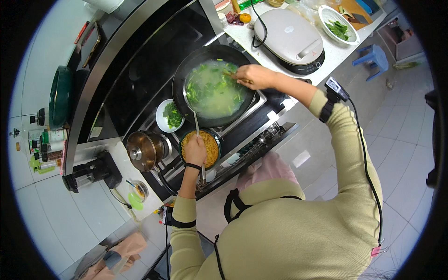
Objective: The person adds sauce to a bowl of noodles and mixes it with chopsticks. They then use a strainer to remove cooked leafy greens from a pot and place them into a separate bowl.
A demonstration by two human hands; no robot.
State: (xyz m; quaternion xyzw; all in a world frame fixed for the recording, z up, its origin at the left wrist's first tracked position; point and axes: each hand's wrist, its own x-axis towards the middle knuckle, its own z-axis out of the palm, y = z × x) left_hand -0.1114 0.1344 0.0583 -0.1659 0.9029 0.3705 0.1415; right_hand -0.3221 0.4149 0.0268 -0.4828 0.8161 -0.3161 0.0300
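A black wok on the stove holds pale, cloudy broth with chopped greens. My left hand grips the long metal handle of a utensil whose head lies in the wok, its shape partly under the broth. Beneath that hand stands a dark green bowl of yellow noodles. At the wok's right side, my right hand is closed around what seem to be chopsticks, their tips in the greens. A white bowl of chopped greens sits left of the wok.
A lidded amber pot stands on the left burner. On the right counter are an electric griddle, a white basket of leaves and an orange fruit. The range hood slopes beside the wok. An open drawer juts below the stove.
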